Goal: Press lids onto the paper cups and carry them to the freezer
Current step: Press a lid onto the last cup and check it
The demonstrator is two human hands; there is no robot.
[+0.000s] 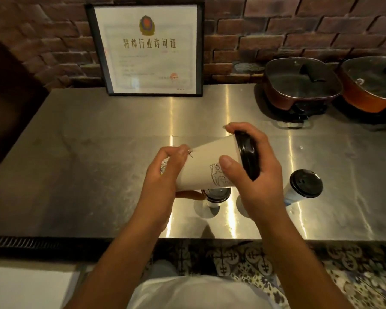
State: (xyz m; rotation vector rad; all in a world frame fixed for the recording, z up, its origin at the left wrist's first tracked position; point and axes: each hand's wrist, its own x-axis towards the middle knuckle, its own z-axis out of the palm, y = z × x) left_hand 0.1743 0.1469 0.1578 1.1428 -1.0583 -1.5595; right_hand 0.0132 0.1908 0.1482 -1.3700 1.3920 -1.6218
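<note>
I hold a white paper cup (206, 166) tipped on its side above the steel counter (98, 152). My left hand (163, 175) grips the cup's base end. My right hand (259, 172) wraps the cup's mouth, where a black lid (247, 155) sits on the rim. Below the held cup stands a second lidded cup (215, 197), partly hidden by my hands. A third lidded cup (303, 186) stands upright to the right on the counter.
A framed certificate (146, 50) leans against the brick wall at the back. Two lidded pans (299, 83) (372, 83) sit at the back right. A dark cabinet (7, 103) borders the left side. Patterned floor tiles (276, 264) lie below the counter's front edge.
</note>
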